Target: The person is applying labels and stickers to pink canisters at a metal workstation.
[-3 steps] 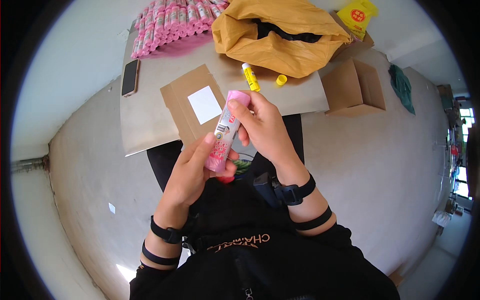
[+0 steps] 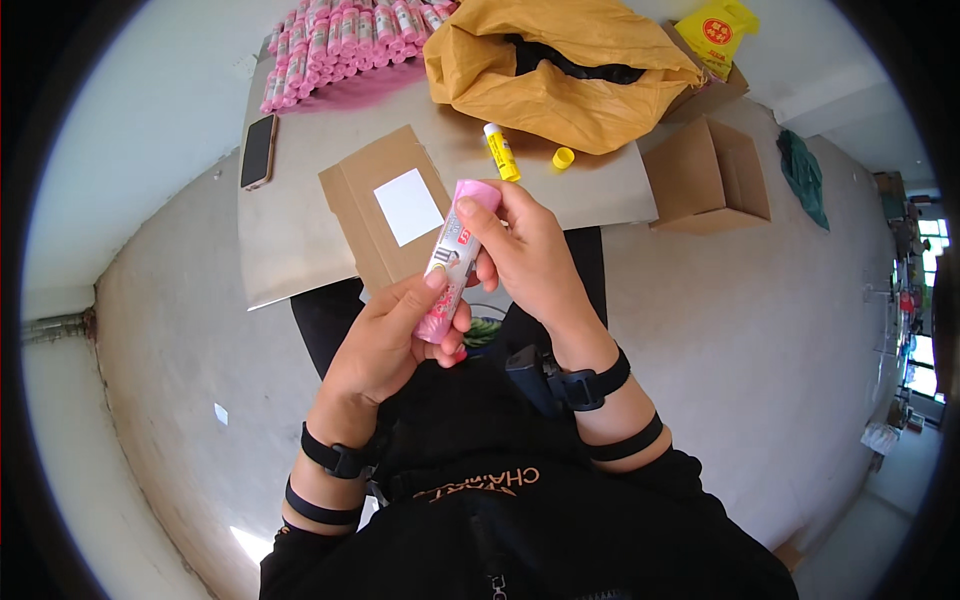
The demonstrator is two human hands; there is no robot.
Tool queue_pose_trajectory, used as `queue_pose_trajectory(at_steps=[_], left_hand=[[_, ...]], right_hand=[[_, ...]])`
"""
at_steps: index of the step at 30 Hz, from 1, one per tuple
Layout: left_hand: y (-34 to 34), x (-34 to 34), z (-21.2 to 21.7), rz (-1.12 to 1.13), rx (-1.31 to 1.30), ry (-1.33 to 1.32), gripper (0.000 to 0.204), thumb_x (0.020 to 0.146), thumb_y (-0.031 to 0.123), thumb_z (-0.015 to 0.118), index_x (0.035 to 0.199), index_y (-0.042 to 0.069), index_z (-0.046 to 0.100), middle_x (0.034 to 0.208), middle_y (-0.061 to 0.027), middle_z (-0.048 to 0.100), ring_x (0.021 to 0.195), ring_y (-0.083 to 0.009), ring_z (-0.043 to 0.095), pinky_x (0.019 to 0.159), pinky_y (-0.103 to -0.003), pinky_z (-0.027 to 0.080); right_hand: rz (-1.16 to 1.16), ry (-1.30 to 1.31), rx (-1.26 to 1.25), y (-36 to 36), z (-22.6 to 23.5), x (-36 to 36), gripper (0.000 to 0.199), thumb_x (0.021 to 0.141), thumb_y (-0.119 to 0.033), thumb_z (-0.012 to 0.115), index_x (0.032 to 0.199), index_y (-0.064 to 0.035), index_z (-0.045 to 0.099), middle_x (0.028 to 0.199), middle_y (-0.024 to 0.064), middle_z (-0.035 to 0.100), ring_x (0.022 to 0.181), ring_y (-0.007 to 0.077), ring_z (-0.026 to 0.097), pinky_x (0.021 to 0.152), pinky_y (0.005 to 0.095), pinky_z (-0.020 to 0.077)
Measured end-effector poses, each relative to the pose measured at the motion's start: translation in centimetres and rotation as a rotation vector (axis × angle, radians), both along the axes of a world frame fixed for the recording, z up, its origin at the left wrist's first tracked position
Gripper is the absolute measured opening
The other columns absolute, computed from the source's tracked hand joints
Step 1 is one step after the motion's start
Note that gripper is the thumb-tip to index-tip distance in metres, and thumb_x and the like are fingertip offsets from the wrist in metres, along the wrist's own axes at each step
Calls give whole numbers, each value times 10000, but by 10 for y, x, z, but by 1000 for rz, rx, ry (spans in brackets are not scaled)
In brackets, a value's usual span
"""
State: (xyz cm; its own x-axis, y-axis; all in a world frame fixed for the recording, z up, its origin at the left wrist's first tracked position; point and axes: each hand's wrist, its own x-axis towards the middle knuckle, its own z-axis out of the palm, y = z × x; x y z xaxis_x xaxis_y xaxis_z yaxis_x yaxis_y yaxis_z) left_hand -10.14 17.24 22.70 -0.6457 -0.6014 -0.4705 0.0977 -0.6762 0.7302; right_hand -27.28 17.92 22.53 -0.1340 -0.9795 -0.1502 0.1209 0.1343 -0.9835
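Observation:
A pink roll of plastic bags (image 2: 456, 250) with a printed label slants between my two hands, just in front of the table edge. My left hand (image 2: 385, 330) grips its lower end, thumb lying across the label and fingers curled behind. Around the upper end my right hand (image 2: 530, 250) is closed, its thumb pressed on the front near the pink tip. Beyond the roll, a flat piece of brown cardboard (image 2: 350, 205) lies on the table with a white paper sheet (image 2: 408, 207) on it. An uncapped yellow glue stick (image 2: 502, 153) and its yellow cap (image 2: 563, 158) lie nearby.
Many similar pink rolls (image 2: 345, 40) are stacked at the table's far left. A phone (image 2: 259, 152) lies by the left edge of the table (image 2: 285, 240). A large mustard-coloured sack (image 2: 560, 90) sits at the back, with an open cardboard box (image 2: 700, 180) to its right.
My left thumb has shifted upward and inward over the label, covering more of its printed lower part. My right hand keeps nearly the same hold.

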Motion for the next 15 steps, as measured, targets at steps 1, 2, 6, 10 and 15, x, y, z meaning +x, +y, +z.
queue_pose_trajectory(at_steps=[1,2,6,10,15], left_hand=[[0,0,-2,3,63,73,410,986,342,421,1139,-28,512,785,-42,577,607,-93,535,529,-212,466],[-1,0,-3,5,125,145,397,983,333,435,1133,-26,512,734,-18,543,561,-69,484,484,-194,427],[-1,-1,-3,-17,82,88,348,980,316,454,1103,-5,512,683,16,461,524,-45,381,437,-185,341],[-2,-1,-5,-30,-28,30,307,968,314,487,1066,24,506,668,30,420,519,-32,347,427,-184,308],[-5,3,-2,13,91,102,284,961,280,506,1069,17,506,663,30,420,503,-38,351,426,-189,317]], right_hand=[[6,-5,12,0,-1,1,382,918,-270,566,1111,56,518,724,44,558,483,55,503,416,207,418],[9,-3,16,-1,-3,3,382,918,-270,566,1111,56,518,724,44,558,483,55,503,416,207,418],[-16,-22,20,-2,-11,7,321,937,-281,546,1050,20,548,669,8,540,456,33,460,408,190,381],[-3,-17,24,-5,-15,8,304,945,-269,531,1042,18,542,660,10,535,448,39,455,405,195,383],[19,-32,48,-8,-13,6,317,948,-260,521,1131,-1,517,701,27,544,474,57,487,424,201,403]])
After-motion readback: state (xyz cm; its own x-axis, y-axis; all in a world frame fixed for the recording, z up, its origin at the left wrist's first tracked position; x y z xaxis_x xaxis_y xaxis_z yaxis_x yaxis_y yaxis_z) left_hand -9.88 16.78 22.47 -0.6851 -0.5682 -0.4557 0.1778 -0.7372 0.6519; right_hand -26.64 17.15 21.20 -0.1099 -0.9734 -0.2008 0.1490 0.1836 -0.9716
